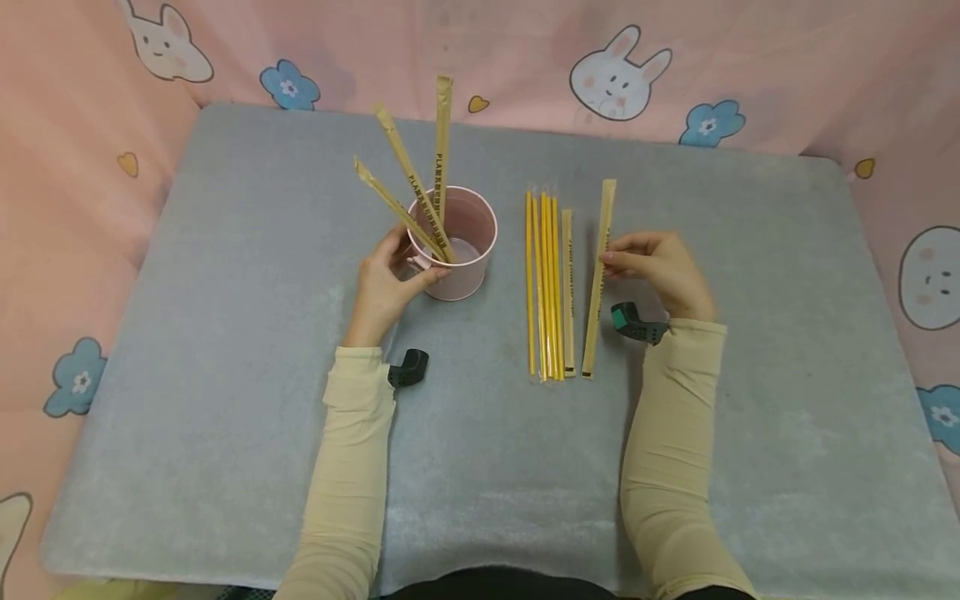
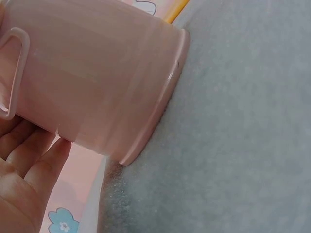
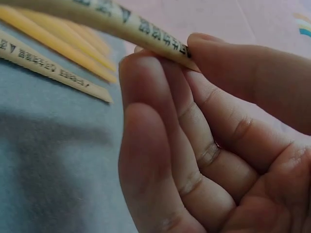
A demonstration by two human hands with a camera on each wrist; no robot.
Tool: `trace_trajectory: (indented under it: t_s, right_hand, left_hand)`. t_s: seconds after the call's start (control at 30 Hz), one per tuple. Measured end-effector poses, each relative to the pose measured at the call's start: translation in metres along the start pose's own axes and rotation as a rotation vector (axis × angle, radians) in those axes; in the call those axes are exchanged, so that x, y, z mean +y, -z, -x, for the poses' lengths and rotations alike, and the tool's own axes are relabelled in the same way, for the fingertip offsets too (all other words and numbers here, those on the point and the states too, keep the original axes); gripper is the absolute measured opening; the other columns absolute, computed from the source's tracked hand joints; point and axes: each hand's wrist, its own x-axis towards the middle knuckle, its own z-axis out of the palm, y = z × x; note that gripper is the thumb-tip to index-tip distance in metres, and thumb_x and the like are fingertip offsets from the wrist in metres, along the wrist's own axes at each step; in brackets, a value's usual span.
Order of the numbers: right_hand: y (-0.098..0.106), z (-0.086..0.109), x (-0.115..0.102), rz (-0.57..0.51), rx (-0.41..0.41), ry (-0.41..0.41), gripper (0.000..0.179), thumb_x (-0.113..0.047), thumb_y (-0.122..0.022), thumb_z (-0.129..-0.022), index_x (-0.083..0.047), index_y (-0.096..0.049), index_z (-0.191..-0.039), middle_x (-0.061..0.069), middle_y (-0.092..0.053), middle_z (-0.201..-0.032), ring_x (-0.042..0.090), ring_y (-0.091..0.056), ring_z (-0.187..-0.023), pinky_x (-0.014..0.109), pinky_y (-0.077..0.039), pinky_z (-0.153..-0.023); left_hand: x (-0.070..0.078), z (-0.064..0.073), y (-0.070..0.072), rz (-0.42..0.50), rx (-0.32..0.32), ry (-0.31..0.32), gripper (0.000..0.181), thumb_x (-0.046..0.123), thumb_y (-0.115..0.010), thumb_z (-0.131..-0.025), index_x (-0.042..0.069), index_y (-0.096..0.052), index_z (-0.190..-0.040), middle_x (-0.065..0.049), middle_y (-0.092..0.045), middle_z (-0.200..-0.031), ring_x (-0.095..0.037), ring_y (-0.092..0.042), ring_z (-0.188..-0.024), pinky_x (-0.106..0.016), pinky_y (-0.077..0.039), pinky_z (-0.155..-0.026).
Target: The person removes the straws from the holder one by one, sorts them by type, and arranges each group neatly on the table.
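My left hand (image 1: pixel 381 287) grips the side of a small pink bucket (image 1: pixel 460 286), thumb at its rim. In the left wrist view, the bucket's base (image 2: pixel 150 116) sits on the tabletop and a looped handle (image 2: pixel 23 63) shows on its side. Three paper-wrapped straws (image 1: pixel 397 146) lean in the bucket towards the far left. My right hand (image 1: pixel 663 268) pinches another paper-wrapped straw (image 1: pixel 596 312) between thumb and fingers, about midway along. Black print on that straw (image 3: pixel 146 30) shows in the right wrist view.
Left of the pinched straw lie one paper-wrapped straw (image 1: pixel 567 292) and several yellow straws (image 1: pixel 550 287) in clear wrapping, side by side. A grey cloth covers the table (image 1: pixel 480 450). Pink printed curtains (image 1: pixel 510 58) hang behind and at both sides.
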Motion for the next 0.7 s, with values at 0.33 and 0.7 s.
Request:
trace_trajectory:
  t_s: [0.33, 0.7]
  right_hand:
    - [-0.006, -0.008, 0.01, -0.025, 0.011, -0.048, 0.02, -0.012, -0.068, -0.088, 0.005, -0.069, -0.096, -0.002, -0.069, -0.079, 0.013, -0.065, -0.07, 0.028, -0.054, -0.065]
    - [-0.013, -0.019, 0.023, -0.032, 0.001, -0.128, 0.027, -0.01, -0.066, -0.089, 0.013, -0.063, -0.103, -0.003, -0.068, -0.077, 0.009, -0.065, -0.068, 0.024, -0.054, -0.062]
  left_hand:
    - [0.002, 0.0, 0.0, -0.012, 0.005, 0.011, 0.072, -0.001, -0.08, -0.072, -0.004, -0.046, -0.136, -0.02, -0.055, -0.127, -0.028, -0.055, -0.114, -0.029, -0.043, -0.097]
    - [0.001, 0.0, 0.0, -0.014, -0.003, 0.011, 0.074, 0.0, -0.08, -0.073, -0.003, -0.044, -0.137, -0.02, -0.054, -0.129, -0.028, -0.054, -0.117, -0.028, -0.042, -0.098]
